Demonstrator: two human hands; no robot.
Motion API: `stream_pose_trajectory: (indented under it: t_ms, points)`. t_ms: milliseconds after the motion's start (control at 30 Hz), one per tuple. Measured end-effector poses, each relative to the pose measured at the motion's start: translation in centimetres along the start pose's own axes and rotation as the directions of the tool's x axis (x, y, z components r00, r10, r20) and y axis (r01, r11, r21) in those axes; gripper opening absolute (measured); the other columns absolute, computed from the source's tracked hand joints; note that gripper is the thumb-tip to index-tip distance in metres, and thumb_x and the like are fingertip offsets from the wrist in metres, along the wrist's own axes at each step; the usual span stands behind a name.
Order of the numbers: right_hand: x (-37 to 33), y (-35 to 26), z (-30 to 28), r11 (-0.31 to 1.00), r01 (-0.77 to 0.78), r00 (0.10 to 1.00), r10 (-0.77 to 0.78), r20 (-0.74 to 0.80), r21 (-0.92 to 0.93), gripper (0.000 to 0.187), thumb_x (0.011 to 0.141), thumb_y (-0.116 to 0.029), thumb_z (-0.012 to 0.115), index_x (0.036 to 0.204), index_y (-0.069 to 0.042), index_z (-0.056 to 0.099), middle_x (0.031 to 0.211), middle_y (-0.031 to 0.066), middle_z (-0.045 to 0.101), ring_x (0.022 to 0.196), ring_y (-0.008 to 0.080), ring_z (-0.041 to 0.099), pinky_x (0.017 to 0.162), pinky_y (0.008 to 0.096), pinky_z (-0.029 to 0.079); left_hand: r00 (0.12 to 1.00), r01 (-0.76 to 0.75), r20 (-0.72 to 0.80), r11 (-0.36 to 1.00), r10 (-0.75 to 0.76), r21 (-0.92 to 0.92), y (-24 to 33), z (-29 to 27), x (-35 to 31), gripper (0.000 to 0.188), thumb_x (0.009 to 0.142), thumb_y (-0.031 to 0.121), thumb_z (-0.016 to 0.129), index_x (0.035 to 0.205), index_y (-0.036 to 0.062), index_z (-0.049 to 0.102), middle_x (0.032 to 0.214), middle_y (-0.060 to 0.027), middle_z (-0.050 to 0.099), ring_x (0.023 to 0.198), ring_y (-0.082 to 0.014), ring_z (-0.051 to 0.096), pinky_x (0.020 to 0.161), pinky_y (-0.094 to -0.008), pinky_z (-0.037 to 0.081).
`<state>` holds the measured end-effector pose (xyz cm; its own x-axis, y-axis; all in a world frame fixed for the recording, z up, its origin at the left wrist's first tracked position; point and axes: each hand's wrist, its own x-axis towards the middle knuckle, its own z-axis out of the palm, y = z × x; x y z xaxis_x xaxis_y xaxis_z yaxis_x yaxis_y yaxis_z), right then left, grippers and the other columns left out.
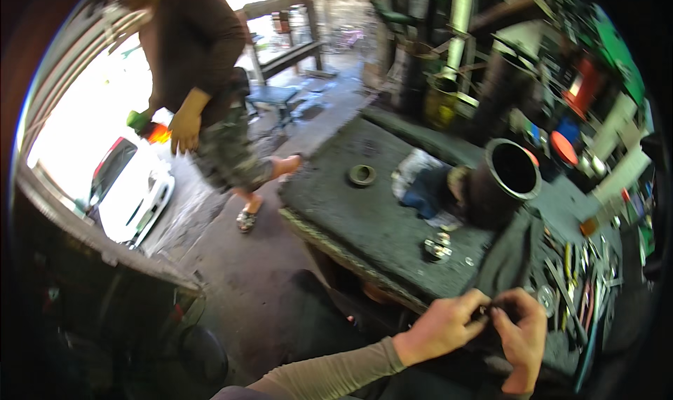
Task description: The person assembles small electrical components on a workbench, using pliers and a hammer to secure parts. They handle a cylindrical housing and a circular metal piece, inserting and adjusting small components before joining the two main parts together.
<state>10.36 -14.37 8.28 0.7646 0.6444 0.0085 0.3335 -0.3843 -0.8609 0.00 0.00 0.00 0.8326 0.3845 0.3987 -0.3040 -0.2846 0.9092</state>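
Observation:
My left hand and my right hand meet at the near edge of the dark workbench. Fingertips of both are pinched together around something small and dark, too hidden to name. A dark cloth lies just beyond them. Small shiny metal parts sit on the bench ahead of my left hand. Farther back are a metal ring, a crumpled blue and white rag and an upright, open-topped dark metal cylinder.
Hand tools lie crowded right of my right hand. Tubes, containers and a red cylinder fill the back right. At the left, another person stands mid-step, near a blue stool. A white car shows outside.

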Motion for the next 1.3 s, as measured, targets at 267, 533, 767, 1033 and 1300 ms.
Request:
stream_pose_trajectory:
  t_ms: [267, 533, 767, 1033, 1300]
  points:
    - [0.1, 0.9, -0.9, 0.994, -0.093, 0.994, 0.097, -0.051, 0.06, 0.009, 0.089, 0.001, 0.078, 0.098, 0.003, 0.076, 0.086, 0.0078, 0.075, 0.081, 0.0122, 0.07, 0.075, 0.0299, 0.056, 1.0, 0.014, 0.011, 0.998, -0.014, 0.062, 0.2, 1.0, 0.9, 0.03, 0.094, 0.01, 0.085, 0.119, 0.0044, 0.069, 0.084, -0.0105, 0.072, 0.062, -0.0214, 0.068, 0.06, -0.036, 0.053]
    - [-1.1, 1.0, 0.0, 0.994, -0.061, 0.988, 0.072, -0.136, 0.087, 0.011, 0.091, 0.0, 0.079, 0.1, 0.004, 0.077, 0.089, 0.0093, 0.075, 0.082, 0.0154, 0.07, 0.076, 0.0312, 0.056, 0.999, 0.024, 0.021, 0.997, -0.026, 0.075, 0.5, 0.7, 0.7, 0.03, 0.093, 0.006, 0.085, 0.119, 0.0033, 0.071, 0.075, -0.0064, 0.067, 0.056, -0.0166, 0.063, 0.058, -0.0343, 0.052]
    - [-0.6, -0.8, -0.8, 0.965, 0.084, 0.989, -0.112, -0.101, -0.247, 0.013, 0.088, -0.003, 0.081, 0.099, 0.002, 0.078, 0.09, 0.014, 0.075, 0.08, 0.0283, 0.074, 0.073, 0.0377, 0.057, 1.0, -0.002, 0.023, 0.995, 0.0, 0.097, 0.2, 0.8, 0.7, 0.033, 0.092, 0.005, 0.085, 0.121, 0.0034, 0.07, 0.08, -0.0085, 0.069, 0.06, -0.0187, 0.065, 0.06, -0.0357, 0.053]
    - [0.2, -2.2, -0.5, 0.911, 0.13, 0.984, -0.166, -0.06, -0.391, 0.01, 0.086, -0.005, 0.081, 0.092, 0.001, 0.076, 0.087, 0.0159, 0.073, 0.077, 0.036, 0.072, 0.07, 0.0437, 0.056, 1.0, -0.03, 0.014, 0.994, 0.028, 0.103, -0.1, 0.9, 0.7, 0.034, 0.092, 0.0, 0.08, 0.124, 0.0024, 0.068, 0.099, -0.0151, 0.077, 0.081, -0.0315, 0.076, 0.073, -0.0412, 0.06]
    - [0.6, -2.7, -0.3, 0.876, 0.157, 0.983, -0.183, -0.013, -0.457, 0.012, 0.084, -0.004, 0.08, 0.093, 0.002, 0.076, 0.087, 0.0165, 0.074, 0.079, 0.0359, 0.072, 0.072, 0.0443, 0.055, 0.999, 0.034, -0.007, 0.997, -0.033, 0.072, 0.1, 1.1, 0.3, 0.036, 0.092, -0.001, 0.079, 0.125, 0.0033, 0.067, 0.102, -0.0166, 0.077, 0.087, -0.0361, 0.076, 0.074, -0.0429, 0.06]
